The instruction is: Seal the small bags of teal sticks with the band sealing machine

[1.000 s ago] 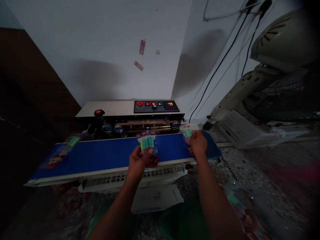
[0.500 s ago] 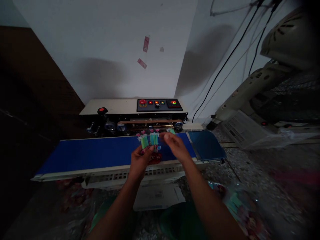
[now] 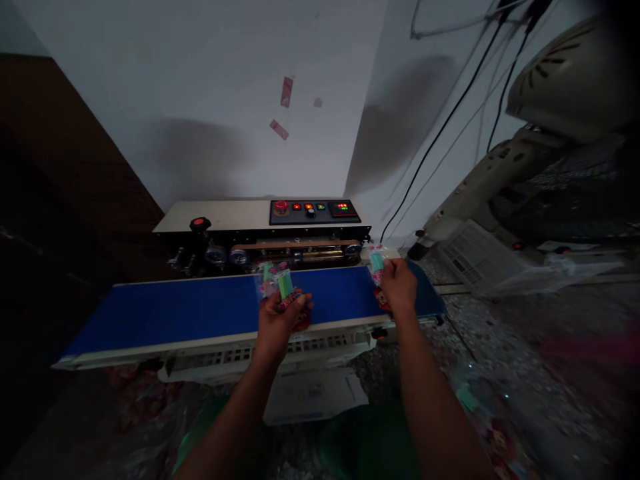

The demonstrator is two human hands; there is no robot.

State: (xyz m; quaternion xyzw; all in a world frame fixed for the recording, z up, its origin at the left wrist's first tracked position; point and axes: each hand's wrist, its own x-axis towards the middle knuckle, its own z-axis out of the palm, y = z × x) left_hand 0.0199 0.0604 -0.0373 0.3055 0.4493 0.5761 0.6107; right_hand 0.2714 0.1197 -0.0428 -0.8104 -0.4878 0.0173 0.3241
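Observation:
My left hand (image 3: 277,317) is closed on a clear plastic packet (image 3: 285,285) with green sticks and a pink and red printed lower part, above the belt's middle. Just behind it, another packet (image 3: 267,272) lies near the sealer's outlet side, partly hidden by the held one. My right hand (image 3: 400,287) pinches a similar packet (image 3: 377,261) over the belt's right end, its top edge close to the band sealer's right side. The band sealer (image 3: 215,217) stands along the back of the blue conveyor belt (image 3: 185,307), its rollers and brown band facing me.
On the sealer, the control panel (image 3: 315,211) has a red stop button and a lit display. A grey fan-like machine (image 3: 480,173) and a white crate (image 3: 475,257) stand at right. Below the belt is a white perforated basket (image 3: 225,357); more packets (image 3: 495,433) lie at lower right.
My right hand has moved right, away from the left, and now carries a packet over the belt's right end. My left hand keeps its packet; another packet now shows behind it.

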